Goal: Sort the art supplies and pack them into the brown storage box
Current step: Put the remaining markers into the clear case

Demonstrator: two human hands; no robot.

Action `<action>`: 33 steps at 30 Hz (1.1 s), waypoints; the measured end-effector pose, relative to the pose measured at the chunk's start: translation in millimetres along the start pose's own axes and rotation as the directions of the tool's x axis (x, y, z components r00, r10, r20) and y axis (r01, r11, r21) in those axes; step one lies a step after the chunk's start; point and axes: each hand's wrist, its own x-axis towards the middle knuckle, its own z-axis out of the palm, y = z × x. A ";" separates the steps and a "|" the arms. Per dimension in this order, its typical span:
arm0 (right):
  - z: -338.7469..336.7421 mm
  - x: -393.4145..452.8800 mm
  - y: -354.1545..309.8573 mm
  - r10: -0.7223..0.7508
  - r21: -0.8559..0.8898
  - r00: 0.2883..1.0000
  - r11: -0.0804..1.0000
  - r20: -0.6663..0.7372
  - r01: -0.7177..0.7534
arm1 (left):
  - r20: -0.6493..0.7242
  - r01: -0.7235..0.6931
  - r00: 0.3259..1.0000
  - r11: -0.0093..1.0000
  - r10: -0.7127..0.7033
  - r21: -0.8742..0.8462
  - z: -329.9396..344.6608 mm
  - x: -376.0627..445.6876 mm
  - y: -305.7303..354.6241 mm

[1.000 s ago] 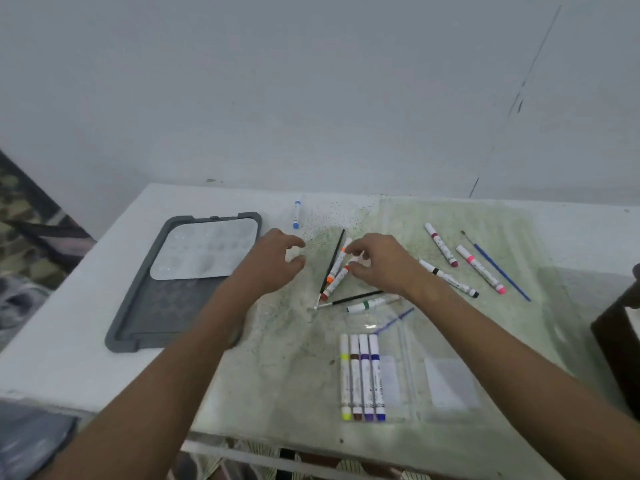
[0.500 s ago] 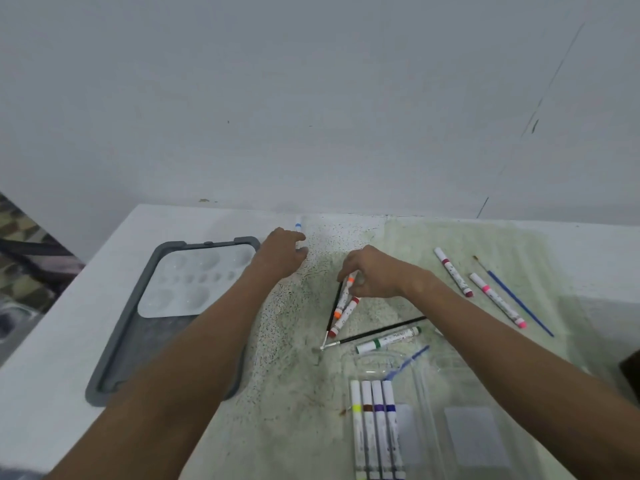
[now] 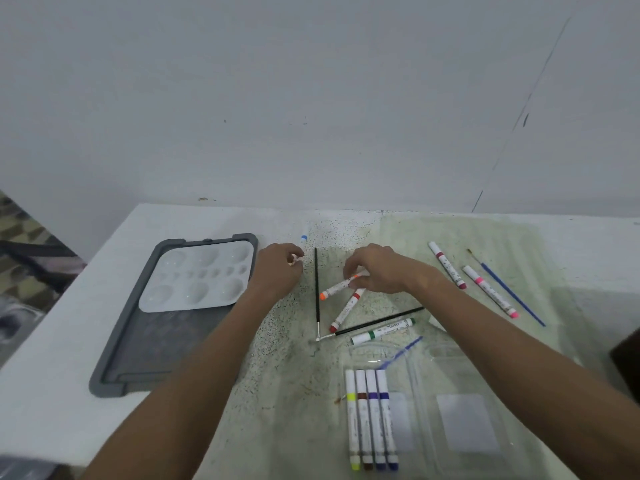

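Observation:
My right hand [image 3: 377,270] pinches the upper end of an orange marker [image 3: 335,289] and lifts it off the table. A red marker [image 3: 347,310] lies just below it. My left hand [image 3: 278,268] grips a blue marker [image 3: 303,239] whose cap sticks out beyond the fingers. Two black brushes [image 3: 316,289] [image 3: 377,321] and a green marker [image 3: 382,331] lie nearby. Several markers [image 3: 370,417] lie side by side in a clear case [image 3: 460,410] near me. No brown box is in view.
A grey tray [image 3: 114,358] with a white palette [image 3: 197,275] lies at the left. Two markers [image 3: 447,265] [image 3: 490,291] and a blue brush [image 3: 509,289] lie at the right. A dark object [image 3: 627,355] is at the right edge. The wall stands close behind the table.
My left hand closed round the blue marker at the back. My right hand took the orange marker's end and swung it away from the red one.

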 end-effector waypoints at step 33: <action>83.4 -197.3 -61.7 0.467 0.605 0.855 0.755 -0.227 -0.252 | 0.125 0.008 0.992 0.964 0.026 -0.265 46.3 -254.1 88.2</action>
